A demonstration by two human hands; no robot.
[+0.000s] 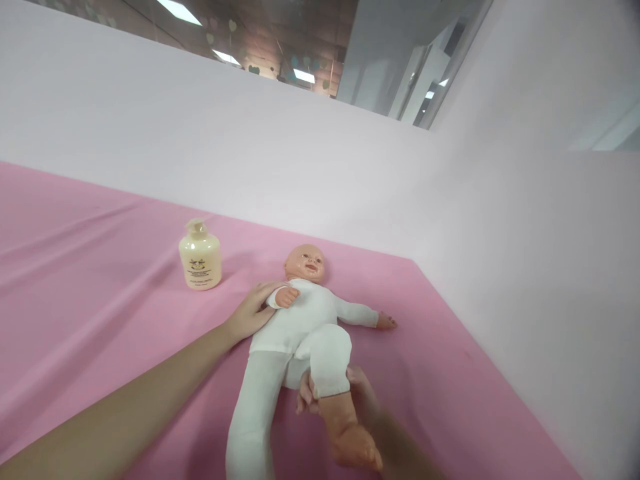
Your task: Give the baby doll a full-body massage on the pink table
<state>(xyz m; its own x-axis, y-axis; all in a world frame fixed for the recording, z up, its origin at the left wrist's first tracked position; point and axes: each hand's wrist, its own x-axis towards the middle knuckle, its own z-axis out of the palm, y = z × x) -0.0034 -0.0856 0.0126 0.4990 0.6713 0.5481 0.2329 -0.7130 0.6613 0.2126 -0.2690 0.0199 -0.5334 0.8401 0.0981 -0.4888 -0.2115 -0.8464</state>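
A baby doll [300,313] in a white cloth suit lies on its back on a pink sheet [120,287], its head toward the wall. My left hand [255,310] rests against the side of its chest near the bent arm, the thumb along the doll's forearm and part of the hand hidden by it. My right hand [363,393] is wrapped round the raised, bent leg [330,363] just below the knee, with fingertips showing on the inner side. The other leg [250,413] lies stretched out toward me.
A pale yellow pump bottle [200,257] stands on the sheet, left of the doll's head. White walls [200,147] border the far and right sides. A window [300,40] is set above the far wall.
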